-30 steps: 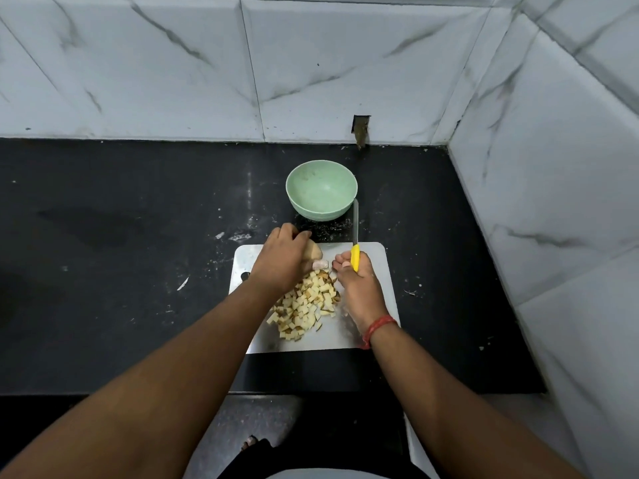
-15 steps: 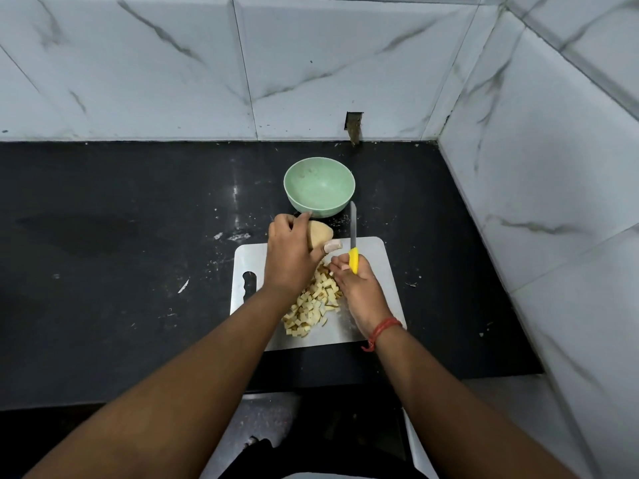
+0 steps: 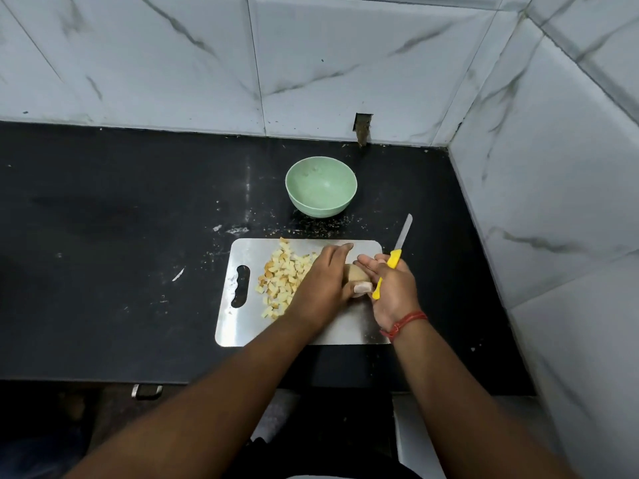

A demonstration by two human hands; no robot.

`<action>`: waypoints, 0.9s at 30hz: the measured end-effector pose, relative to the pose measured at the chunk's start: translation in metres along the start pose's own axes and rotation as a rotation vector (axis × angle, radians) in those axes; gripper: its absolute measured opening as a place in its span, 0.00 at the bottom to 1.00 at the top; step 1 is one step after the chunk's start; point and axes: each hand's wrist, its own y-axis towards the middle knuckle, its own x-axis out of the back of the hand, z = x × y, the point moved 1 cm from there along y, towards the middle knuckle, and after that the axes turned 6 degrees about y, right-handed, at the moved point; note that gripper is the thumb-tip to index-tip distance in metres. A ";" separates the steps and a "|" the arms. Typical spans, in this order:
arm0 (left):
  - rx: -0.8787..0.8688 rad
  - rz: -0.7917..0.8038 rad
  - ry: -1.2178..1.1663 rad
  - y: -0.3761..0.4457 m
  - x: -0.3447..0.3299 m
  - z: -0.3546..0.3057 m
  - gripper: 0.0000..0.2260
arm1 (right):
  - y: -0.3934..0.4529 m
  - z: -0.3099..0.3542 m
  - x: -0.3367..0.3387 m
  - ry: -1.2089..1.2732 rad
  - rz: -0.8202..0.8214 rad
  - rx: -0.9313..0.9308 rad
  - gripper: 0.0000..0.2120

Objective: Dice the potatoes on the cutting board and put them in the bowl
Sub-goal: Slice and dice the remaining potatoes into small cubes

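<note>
Shiny metal cutting board (image 3: 238, 328) flat on black counter (image 3: 103, 271), w/ a long handle hole near its left edge. Pile of small potato cubes (image 3: 281, 276) on left half of board, spread from far edge down toward middle. A few cubes browner than the rest.

Left hand (image 3: 323, 280) over middle of board, palm down, fingers curled round a potato chunk (image 3: 353, 274). Thumb tip pressed on near side of chunk. Chunk on the board, partly hidden under that hand; can't tell how big.

Right hand (image 3: 392, 288) just beside chunk on its right, touching or almost touching. Holds a knife (image 3: 394, 257) w/ yellow handle. Grip looks loose: first fingers stuck out nearly straight toward the left hand, handle tucked across the palm, rest of fingers hidden behind it. Blade pointing up and away to the right, past far right corner of board, tip out over the counter. Blade not on the potato. Red thread band (image 3: 404, 324) round right wrist.

Green bowl (image 3: 321, 186) on counter past far edge of board, near but not touching. Nothing plain to see inside; no cubes in it.

White crumbs and bits on counter btw bowl and board, more off to left. White marble-look tiles (image 3: 345, 63) on back and right walls, small dark gap in back wall low down, behind bowl.
</note>
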 end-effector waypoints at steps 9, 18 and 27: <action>-0.083 -0.038 0.122 -0.004 -0.009 -0.009 0.25 | 0.024 -0.002 0.012 -0.288 0.018 0.140 0.09; -0.582 0.024 0.689 -0.032 -0.010 0.040 0.16 | 0.026 -0.012 0.014 -0.391 -0.005 0.248 0.08; -0.552 -0.049 0.537 -0.027 0.005 0.046 0.19 | 0.012 -0.027 0.002 -0.438 -0.031 0.306 0.09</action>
